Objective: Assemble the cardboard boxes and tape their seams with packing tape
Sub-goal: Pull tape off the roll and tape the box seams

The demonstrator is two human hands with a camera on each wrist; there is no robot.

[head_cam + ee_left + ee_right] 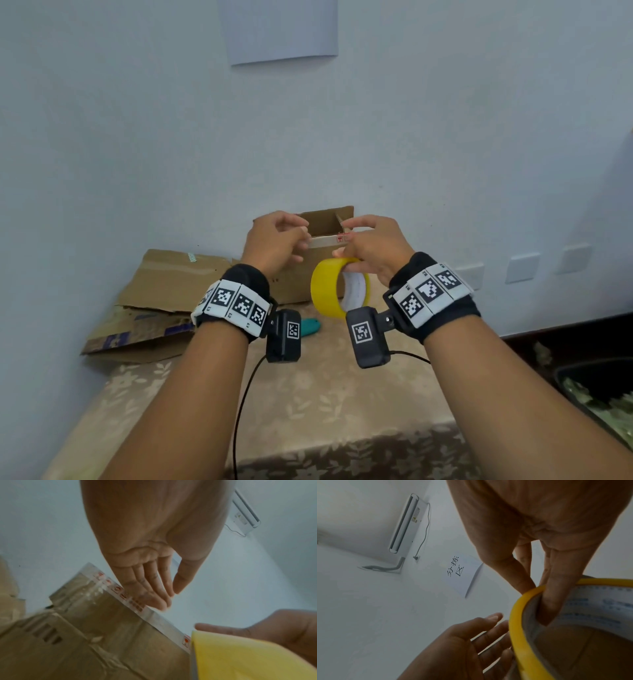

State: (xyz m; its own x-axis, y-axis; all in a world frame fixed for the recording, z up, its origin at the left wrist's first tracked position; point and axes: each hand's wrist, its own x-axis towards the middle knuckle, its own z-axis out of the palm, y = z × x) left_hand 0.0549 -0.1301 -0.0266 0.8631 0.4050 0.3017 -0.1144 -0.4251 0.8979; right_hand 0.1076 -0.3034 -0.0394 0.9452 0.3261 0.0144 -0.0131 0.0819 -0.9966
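flattened cardboard [164,298] lies at the table's [308,394] back left corner, against the wall. just right of it, an open cardboard box [325,222] stands at the back edge. the person's left hand [274,240] holds out a pulled strip of tape [327,241] in front of the box, fingers nearly straight along it. the strip runs to the right hand [371,248], which pinches its other end while a finger hooks through the core of the yellow tape roll [337,291], hanging above the table. a teal object [310,326], partly hidden, lies below the roll.
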